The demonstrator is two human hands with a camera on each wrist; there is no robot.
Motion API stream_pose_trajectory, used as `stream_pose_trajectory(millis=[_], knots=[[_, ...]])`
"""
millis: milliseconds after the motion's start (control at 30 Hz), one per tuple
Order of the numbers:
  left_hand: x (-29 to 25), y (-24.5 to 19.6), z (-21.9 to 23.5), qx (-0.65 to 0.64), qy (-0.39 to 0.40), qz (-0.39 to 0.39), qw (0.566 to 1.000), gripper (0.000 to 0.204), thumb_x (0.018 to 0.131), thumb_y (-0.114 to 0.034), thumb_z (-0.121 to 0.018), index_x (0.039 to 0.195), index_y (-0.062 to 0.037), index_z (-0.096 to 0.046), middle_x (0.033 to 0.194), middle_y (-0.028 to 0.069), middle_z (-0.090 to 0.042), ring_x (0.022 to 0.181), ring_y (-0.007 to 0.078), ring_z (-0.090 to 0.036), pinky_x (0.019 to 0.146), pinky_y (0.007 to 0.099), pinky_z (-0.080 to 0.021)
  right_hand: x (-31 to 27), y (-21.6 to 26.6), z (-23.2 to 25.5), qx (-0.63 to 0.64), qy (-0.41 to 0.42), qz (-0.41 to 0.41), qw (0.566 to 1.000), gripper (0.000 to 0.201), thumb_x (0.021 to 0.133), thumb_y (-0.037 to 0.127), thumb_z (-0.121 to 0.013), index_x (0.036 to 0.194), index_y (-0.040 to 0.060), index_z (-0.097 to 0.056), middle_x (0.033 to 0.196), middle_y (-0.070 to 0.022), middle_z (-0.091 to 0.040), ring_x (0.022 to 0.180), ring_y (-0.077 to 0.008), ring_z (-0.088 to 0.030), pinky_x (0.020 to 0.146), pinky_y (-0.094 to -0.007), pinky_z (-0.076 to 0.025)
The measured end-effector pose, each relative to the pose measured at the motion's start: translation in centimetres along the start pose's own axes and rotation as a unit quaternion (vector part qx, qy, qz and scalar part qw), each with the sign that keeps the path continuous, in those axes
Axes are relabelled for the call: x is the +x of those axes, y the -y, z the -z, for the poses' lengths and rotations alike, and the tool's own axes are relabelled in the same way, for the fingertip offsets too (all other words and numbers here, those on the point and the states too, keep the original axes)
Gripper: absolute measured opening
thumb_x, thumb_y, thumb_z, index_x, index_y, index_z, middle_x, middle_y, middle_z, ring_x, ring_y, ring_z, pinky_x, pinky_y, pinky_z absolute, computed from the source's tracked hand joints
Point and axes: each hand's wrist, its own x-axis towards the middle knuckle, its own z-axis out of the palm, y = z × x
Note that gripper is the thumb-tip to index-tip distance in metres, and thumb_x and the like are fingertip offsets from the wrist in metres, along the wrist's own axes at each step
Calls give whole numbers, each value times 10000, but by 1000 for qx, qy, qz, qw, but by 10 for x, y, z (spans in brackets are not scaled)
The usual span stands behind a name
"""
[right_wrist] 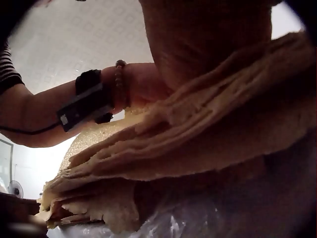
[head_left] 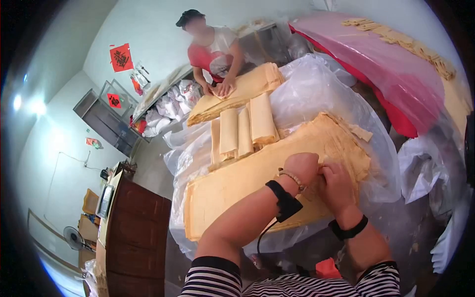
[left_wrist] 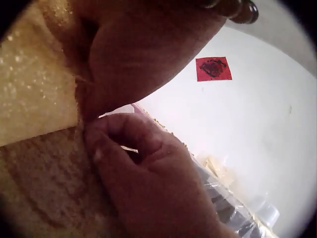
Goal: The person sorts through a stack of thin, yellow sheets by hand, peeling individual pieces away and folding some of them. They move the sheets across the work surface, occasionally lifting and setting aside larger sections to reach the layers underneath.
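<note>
A stack of thin, tan tofu skin sheets (head_left: 237, 198) with ragged edges lies in front of me. My left hand (head_left: 302, 167) is over its right part, fingers bent down to the top sheet and mostly hidden under the palm. Close beside it, my right hand (head_left: 338, 185) pinches the sheet's edge between thumb and forefinger. In the left wrist view, the fingertips of the left hand (left_wrist: 143, 54) and right hand (left_wrist: 153, 183) meet at the sheet's edge (left_wrist: 39, 109). The layered stack edge (right_wrist: 124, 153) passes below the right hand (right_wrist: 213, 39) in the right wrist view.
Several folded rolls (head_left: 262, 119) lie at the stack's far side. Across the table, a person (head_left: 213, 54) works at a second stack (head_left: 257, 84). Clear plastic sheeting (head_left: 316, 89) covers the table. Pink plastic (head_left: 366, 59) covers a surface at right; a wooden cabinet (head_left: 138, 232) stands left.
</note>
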Motion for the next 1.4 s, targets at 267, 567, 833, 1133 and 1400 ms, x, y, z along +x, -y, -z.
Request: stream_pose_trajectory(millis=[267, 567, 833, 1133, 1400], knots=[[-12, 23, 9, -137, -17, 52, 989, 307, 923, -335, -660, 912, -41, -747, 862, 193, -714, 817, 386, -681, 756, 472, -535, 2, 8, 2, -23, -10, -24, 999, 127, 833, 80, -671, 960, 69, -675, 1002, -111, -643, 984, -342, -601, 878, -442, -494], [-40, 48, 5, -300, -36, 94, 949, 345, 943, -343, -655, 918, -11, -744, 842, 213, -706, 777, 375, -683, 721, 440, -533, 8, 9, -6, -37, -4, -21, 999, 209, 818, 94, -705, 1023, 107, -744, 1007, -90, -633, 977, -323, -594, 861, -436, -494], [-41, 60, -28, -429, -89, 107, 893, 314, 941, -278, -685, 915, 32, -726, 791, 219, -700, 720, 231, -694, 690, 398, -529, 20, 20, -7, -38, 18, 19, 999, 168, 851, 126, -705, 1012, 88, -728, 986, -97, -643, 964, -325, -606, 857, -440, -501], [-69, 63, -2, -521, -72, 240, 816, 244, 953, -213, -712, 915, 26, -742, 718, -78, -571, 645, 28, -468, 557, 221, -371, 12, 3, -20, -54, 15, -23, 998, 189, 852, 84, -691, 1027, 130, -747, 1009, -53, -642, 952, -291, -618, 816, -402, -529], [-95, 66, -4, -588, -116, 302, 741, 244, 965, -218, -713, 1009, 20, -748, 755, -65, -608, 657, 27, -491, 581, 203, -378, 12, 3, -21, -47, 8, -31, 998, 217, 834, 78, -705, 1033, 144, -756, 986, -51, -635, 954, -284, -613, 811, -408, -528]])
